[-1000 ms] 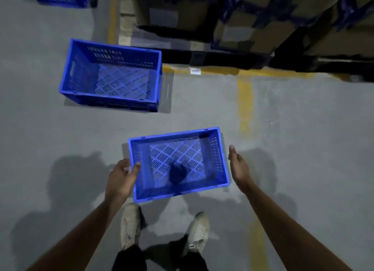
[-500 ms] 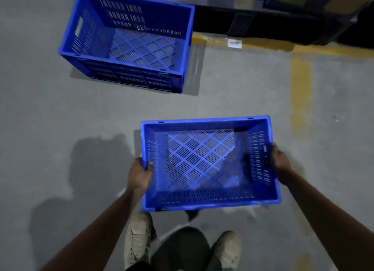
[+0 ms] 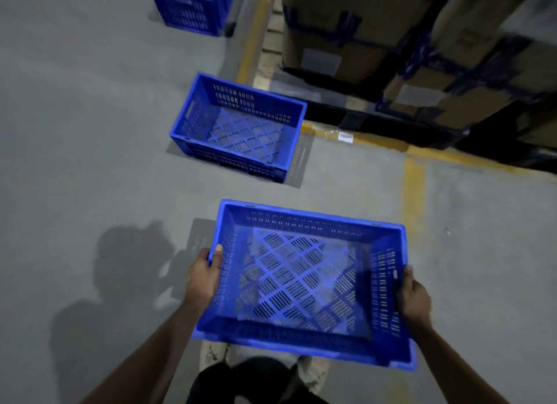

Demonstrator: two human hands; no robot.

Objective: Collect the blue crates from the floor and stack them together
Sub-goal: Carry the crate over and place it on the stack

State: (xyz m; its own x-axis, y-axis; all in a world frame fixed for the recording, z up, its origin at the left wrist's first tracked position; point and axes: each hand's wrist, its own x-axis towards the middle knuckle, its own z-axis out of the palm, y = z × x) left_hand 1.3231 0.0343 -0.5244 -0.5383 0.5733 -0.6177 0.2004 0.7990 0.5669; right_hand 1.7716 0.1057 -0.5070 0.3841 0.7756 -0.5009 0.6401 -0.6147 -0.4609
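I hold an empty blue slatted crate (image 3: 304,283) off the floor in front of me, above my shoes. My left hand (image 3: 202,280) grips its left short wall, thumb over the rim. My right hand (image 3: 412,296) grips the right short wall at the handle slot. A second blue crate (image 3: 241,126) stands empty on the grey floor ahead, a little to the left. A third blue crate (image 3: 190,7) sits farther off at the top edge, partly cut off.
Taped cardboard boxes (image 3: 391,36) on dark pallets (image 3: 391,126) fill the upper right behind yellow floor lines (image 3: 414,186). Grey concrete floor (image 3: 75,132) stretches to the left. My shadow falls on the floor at lower left.
Both hands closed on the near crate and lifted it off the floor. The view has risen, so the far crates and the boxes show again.
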